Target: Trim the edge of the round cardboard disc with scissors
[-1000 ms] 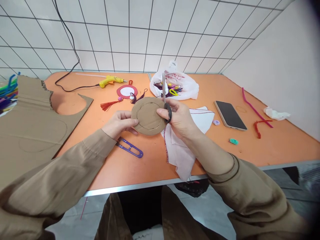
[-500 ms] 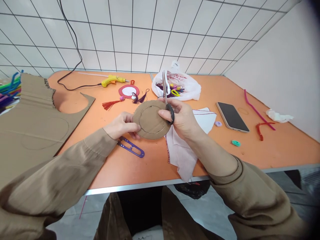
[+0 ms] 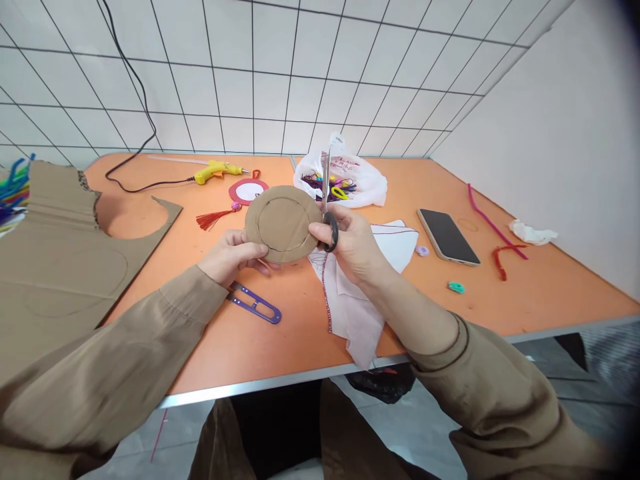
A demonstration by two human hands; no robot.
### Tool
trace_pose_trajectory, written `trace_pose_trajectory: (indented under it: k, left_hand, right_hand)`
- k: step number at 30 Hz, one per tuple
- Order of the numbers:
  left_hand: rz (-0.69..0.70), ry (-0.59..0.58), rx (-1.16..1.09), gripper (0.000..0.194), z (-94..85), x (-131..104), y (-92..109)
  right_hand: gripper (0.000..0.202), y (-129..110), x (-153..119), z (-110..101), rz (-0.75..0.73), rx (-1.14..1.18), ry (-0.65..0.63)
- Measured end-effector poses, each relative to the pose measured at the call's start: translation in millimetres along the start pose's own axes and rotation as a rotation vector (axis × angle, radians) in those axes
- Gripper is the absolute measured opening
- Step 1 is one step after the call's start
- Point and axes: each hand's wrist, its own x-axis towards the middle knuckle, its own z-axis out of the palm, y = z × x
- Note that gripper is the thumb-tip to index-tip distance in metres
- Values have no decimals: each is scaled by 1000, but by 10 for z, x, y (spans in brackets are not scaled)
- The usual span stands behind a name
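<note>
A round cardboard disc (image 3: 283,225) with a smaller circle drawn on it is held up over the orange table. My left hand (image 3: 231,259) pinches its lower left edge between thumb and fingers. At the disc's right edge, my right hand (image 3: 350,241) holds black-handled scissors (image 3: 326,183), blades pointing up and away. The right thumb lies near the disc's edge. Beneath the right hand and forearm lies a white cloth (image 3: 357,313) with dark red edging. A purple thread snipper (image 3: 257,305) rests below my left hand.
Cut cardboard (image 3: 60,253) covers the left side. Behind the disc are a yellow glue gun (image 3: 217,171), a red-rimmed round piece (image 3: 249,191), a red tassel (image 3: 217,217) and a white bag (image 3: 367,183) of trimmings. A phone (image 3: 449,236) and pipe cleaners (image 3: 495,220) lie right.
The disc has shifted left and up relative to the table items, now covering the dark tassels and part of the red-rimmed piece. The view has also shifted slightly.
</note>
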Motion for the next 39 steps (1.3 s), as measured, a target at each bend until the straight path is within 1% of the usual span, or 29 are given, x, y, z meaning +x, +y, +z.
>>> trace_pose_trajectory:
  k: [4,6,8,11,16,22,28,34,37,39]
  left_hand:
    - [-19,-33,-34,26,-20,2,-5]
    - [-3,0,-94,30,-12,-1,-7]
    - [17,63,-154,32,-4,0,-15]
    - [17,116,-191,31,-7,12,-37]
    - [-3,75,-221,29,-25,20,-48]
    - [-11,72,-198,32,7,1,-44]
    - [3,22,-218,35,7,-3,-49]
    - [8,63,-204,37,39,-32,-28]
    - [16,43,-236,42,69,-52,-39]
    - [-28,27,-214,44,73,-50,-63]
  right_hand:
    - [41,19,6,2,27,-23,13]
    - [42,23,-2,7,35,-42,2]
    - [43,27,-14,14,39,-66,-27]
    - [42,33,-27,22,43,-80,-73]
    - [44,34,-33,26,16,-71,-84]
    - [44,38,-44,40,19,-104,-79]
    - [45,-2,-72,37,3,-85,-110]
    - [46,39,-62,40,46,-32,-89]
    - [46,79,-64,58,25,11,-15]
    - [46,97,-66,70,8,32,23]
